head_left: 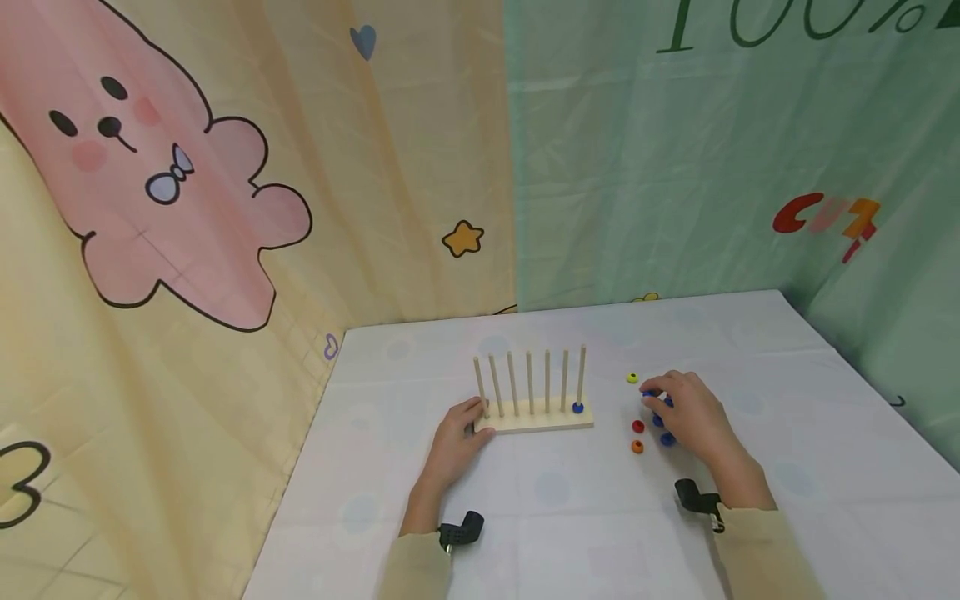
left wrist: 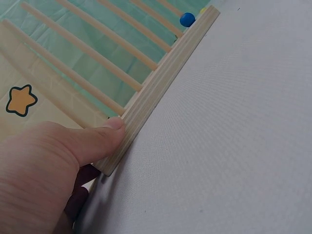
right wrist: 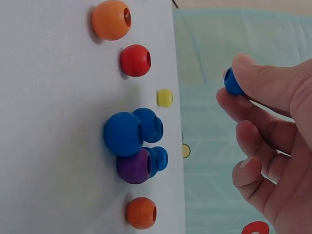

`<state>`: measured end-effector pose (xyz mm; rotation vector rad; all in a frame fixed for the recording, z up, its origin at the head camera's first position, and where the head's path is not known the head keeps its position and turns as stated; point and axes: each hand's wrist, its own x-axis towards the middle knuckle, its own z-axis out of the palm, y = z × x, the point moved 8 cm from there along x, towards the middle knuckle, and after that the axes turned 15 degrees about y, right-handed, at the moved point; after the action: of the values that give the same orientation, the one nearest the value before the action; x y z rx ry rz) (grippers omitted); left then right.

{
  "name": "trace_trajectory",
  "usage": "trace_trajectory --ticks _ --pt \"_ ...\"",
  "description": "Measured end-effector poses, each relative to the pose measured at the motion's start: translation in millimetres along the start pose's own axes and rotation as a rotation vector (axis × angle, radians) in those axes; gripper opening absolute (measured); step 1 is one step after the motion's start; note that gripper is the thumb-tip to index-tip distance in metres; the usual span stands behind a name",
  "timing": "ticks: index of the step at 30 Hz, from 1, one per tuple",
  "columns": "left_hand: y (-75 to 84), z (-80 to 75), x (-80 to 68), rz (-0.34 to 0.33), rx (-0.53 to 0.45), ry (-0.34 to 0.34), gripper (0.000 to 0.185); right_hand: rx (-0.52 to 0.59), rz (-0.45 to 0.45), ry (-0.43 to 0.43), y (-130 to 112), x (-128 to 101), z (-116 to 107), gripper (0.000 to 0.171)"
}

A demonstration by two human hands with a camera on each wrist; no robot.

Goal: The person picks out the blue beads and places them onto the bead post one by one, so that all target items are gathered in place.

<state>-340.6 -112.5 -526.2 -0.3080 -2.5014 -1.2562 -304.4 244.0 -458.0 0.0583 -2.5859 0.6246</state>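
A wooden peg stand (head_left: 536,421) with a row of several upright pegs is on the white table. One blue bead (head_left: 577,407) sits at the foot of its rightmost peg. My left hand (head_left: 453,439) grips the left end of the base, the thumb (left wrist: 105,139) on its front edge and the fingers behind. To the right of the stand, my right hand (head_left: 693,417) pinches a blue bead (right wrist: 233,83) between thumb and index finger, above the table. Below it lie several blue beads (right wrist: 124,134) in a cluster with a purple bead (right wrist: 132,166).
Around the cluster lie a red bead (right wrist: 135,61), a yellow bead (right wrist: 165,98) and two orange beads, one nearer (right wrist: 111,19) and one beyond the purple bead (right wrist: 141,213). A cream curtain (head_left: 405,167) and a green curtain (head_left: 645,167) hang behind the table (head_left: 555,533).
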Motion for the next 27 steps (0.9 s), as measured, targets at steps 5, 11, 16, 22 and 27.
trace_trajectory --ticks 5,11,16,22,27 --pt "0.3 0.1 -0.8 0.005 -0.007 -0.001 0.056 0.011 0.022 0.006 -3.2 -0.1 -5.8 0.022" --pt "0.6 0.3 -0.8 0.015 -0.001 0.002 0.056 0.021 0.035 0.020 -11.0 1.9 -13.6 0.024" --pt "1.6 -0.5 -0.6 0.017 -0.001 -0.001 0.056 0.020 0.034 0.017 -17.1 3.6 -15.2 0.026" --pt "2.6 -1.6 -0.7 -0.012 -0.002 -0.003 0.055 0.027 0.017 0.042 -23.4 6.1 -19.0 0.027" --pt "4.6 -1.6 -1.1 -0.008 0.011 -0.001 0.054 0.035 -0.010 0.086 -28.3 7.4 -26.1 0.027"
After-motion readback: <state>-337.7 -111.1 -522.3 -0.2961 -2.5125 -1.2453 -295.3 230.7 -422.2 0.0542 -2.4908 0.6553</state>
